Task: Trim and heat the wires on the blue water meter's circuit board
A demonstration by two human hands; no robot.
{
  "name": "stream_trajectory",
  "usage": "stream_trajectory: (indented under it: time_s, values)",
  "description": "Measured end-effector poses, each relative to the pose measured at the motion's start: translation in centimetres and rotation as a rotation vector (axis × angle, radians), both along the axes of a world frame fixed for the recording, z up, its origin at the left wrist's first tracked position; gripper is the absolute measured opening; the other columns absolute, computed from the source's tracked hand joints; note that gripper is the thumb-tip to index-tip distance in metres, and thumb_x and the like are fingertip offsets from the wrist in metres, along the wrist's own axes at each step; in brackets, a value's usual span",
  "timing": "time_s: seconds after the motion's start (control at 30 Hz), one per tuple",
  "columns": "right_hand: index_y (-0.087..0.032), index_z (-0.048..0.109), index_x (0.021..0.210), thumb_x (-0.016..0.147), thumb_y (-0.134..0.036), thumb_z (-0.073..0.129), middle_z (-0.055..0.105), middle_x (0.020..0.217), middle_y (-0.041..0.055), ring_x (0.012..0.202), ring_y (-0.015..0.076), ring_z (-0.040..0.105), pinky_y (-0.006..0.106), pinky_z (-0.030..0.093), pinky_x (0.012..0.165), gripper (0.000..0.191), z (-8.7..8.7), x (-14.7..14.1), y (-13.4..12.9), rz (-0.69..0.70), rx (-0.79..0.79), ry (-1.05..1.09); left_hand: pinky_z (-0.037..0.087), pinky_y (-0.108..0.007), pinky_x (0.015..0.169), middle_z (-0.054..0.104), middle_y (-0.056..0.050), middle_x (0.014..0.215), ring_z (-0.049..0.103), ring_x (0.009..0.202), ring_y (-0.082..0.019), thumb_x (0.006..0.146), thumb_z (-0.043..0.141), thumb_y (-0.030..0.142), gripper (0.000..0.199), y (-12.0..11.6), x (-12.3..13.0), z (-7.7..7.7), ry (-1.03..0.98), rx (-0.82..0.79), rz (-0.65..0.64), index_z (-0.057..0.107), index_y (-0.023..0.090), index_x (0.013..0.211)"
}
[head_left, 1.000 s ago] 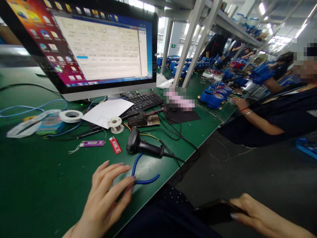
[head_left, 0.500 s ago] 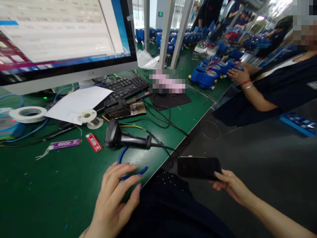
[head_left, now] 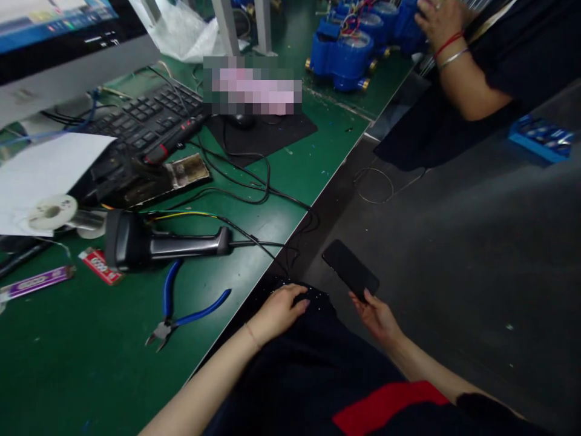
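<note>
Right hand (head_left: 376,315) grips a dark phone (head_left: 350,268); left hand (head_left: 279,309) lies loosely curled and empty near blue-handled pliers (head_left: 181,312), scanner (head_left: 163,244) behind

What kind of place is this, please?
Most likely an electronics assembly workshop: a green workbench holds a barcode scanner, blue-handled cutters and wires, and a co-worker's hand rests by blue meter-like units.

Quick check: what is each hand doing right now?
Left hand: empty, resting on the dark clothing on the lap.
Right hand: holding a phone by its lower end.
</note>
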State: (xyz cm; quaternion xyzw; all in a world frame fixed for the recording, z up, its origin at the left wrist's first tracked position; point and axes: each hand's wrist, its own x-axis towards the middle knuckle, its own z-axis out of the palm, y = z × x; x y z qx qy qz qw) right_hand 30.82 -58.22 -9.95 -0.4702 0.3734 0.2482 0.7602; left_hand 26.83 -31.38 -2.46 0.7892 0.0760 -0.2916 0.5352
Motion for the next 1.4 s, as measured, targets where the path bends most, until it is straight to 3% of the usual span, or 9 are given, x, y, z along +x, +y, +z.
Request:
stream_trajectory:
  time_s: [0.13, 0.3, 0.57, 0.73, 0.83, 0.93, 1.03, 1.13, 1.4]
  values:
    - [-0.007, 0.059, 0.084, 0.084, -0.006, 0.059, 0.067, 0.079, 0.0109, 0.062, 0.0121, 0.064, 0.018, 0.055, 0.057, 0.001, 0.2, 0.0, -0.2, -0.011, 0.022, 0.019, 0.032, -0.039, 0.109, 0.055, -0.017, 0.129, 0.049, 0.123, -0.029, 0.080, 0.056, 0.017, 0.040, -3.6, 4.2, -3.5, 0.125, -0.078, 0.069, 0.058, 0.008, 0.119]
    - [-0.008, 0.064, 0.082, 0.059, -0.018, 0.085, 0.068, 0.079, 0.0125, 0.060, 0.0152, 0.063, 0.019, 0.055, 0.055, 0.033, 0.3, -0.4, -0.3, 0.013, 0.049, 0.001, 0.048, -0.036, 0.089, 0.070, -0.008, 0.081, 0.066, 0.081, -0.016, 0.084, 0.048, 0.010, 0.017, -7.0, 6.2, -6.5, 0.301, -0.314, 0.219, 0.062, 0.008, 0.093]
    - [-0.009, 0.066, 0.085, 0.051, -0.030, 0.091, 0.068, 0.086, 0.0141, 0.065, 0.0157, 0.064, 0.020, 0.055, 0.061, 0.047, -0.5, -0.3, -0.7, 0.057, 0.039, -0.036, 0.049, -0.027, 0.073, 0.061, 0.000, 0.060, 0.061, 0.058, -0.010, 0.082, 0.061, 0.020, 0.012, -7.1, 5.8, -7.3, 0.397, -0.565, 0.492, 0.057, 0.010, 0.076]
    - [-0.012, 0.067, 0.083, 0.050, -0.032, 0.091, 0.068, 0.083, 0.0104, 0.065, 0.0143, 0.064, 0.019, 0.054, 0.061, 0.046, -0.7, 0.0, -0.9, 0.051, 0.016, -0.031, 0.049, -0.030, 0.066, 0.065, -0.006, 0.063, 0.061, 0.055, -0.014, 0.048, 0.083, 0.051, 0.053, -7.2, 5.6, -7.6, 0.408, -0.677, 0.456, 0.060, 0.009, 0.071]
    - [-0.013, 0.068, 0.082, 0.049, -0.032, 0.091, 0.068, 0.081, 0.0095, 0.062, 0.0138, 0.063, 0.019, 0.054, 0.059, 0.045, 0.6, 0.1, -0.7, 0.059, 0.022, -0.033, 0.049, -0.034, 0.066, 0.063, -0.005, 0.061, 0.057, 0.052, -0.013, 0.036, 0.087, 0.050, 0.061, -7.3, 5.3, -7.7, 0.395, -0.689, 0.431, 0.060, 0.009, 0.072]
    - [-0.014, 0.069, 0.080, 0.051, -0.034, 0.091, 0.068, 0.080, 0.0095, 0.062, 0.0135, 0.063, 0.018, 0.052, 0.056, 0.041, 3.2, 0.1, 0.2, 0.086, 0.061, -0.059, 0.046, -0.038, 0.088, 0.067, -0.007, 0.087, 0.063, 0.082, -0.018, 0.030, 0.092, 0.035, 0.075, -7.4, 5.5, -6.3, 0.274, -0.775, 0.463, 0.061, 0.013, 0.095]
    - [-0.015, 0.069, 0.077, 0.056, -0.036, 0.089, 0.068, 0.077, 0.0089, 0.060, 0.0133, 0.062, 0.019, 0.051, 0.055, 0.035, 6.2, 0.3, 1.5, 0.141, 0.125, -0.098, 0.035, -0.038, 0.106, 0.061, -0.010, 0.118, 0.051, 0.118, -0.026, 0.034, 0.087, 0.054, 0.091, -7.2, 5.8, -3.2, 0.106, -0.952, 0.497, 0.057, 0.018, 0.111]
    - [-0.015, 0.070, 0.077, 0.061, -0.038, 0.086, 0.068, 0.077, 0.0089, 0.060, 0.0137, 0.061, 0.020, 0.052, 0.057, 0.032, 8.9, 1.0, 2.8, 0.205, 0.178, -0.140, 0.033, -0.042, 0.108, 0.060, -0.013, 0.119, 0.048, 0.123, -0.030, 0.050, 0.071, 0.073, 0.083, -6.3, 6.1, 0.4, -0.048, -1.167, 0.625, 0.060, 0.015, 0.109]
    - [-0.014, 0.072, 0.089, 0.081, -0.050, 0.068, 0.068, 0.081, 0.0090, 0.065, 0.0144, 0.063, 0.022, 0.051, 0.060, 0.037, 14.6, 2.5, 8.9, 0.696, 0.332, -0.435, 0.031, -0.049, 0.109, 0.056, -0.008, 0.129, 0.043, 0.128, -0.032, 0.066, 0.069, 0.053, 0.072, -3.0, 5.3, 8.3, -0.370, -1.468, 0.721, 0.046, 0.026, 0.129]
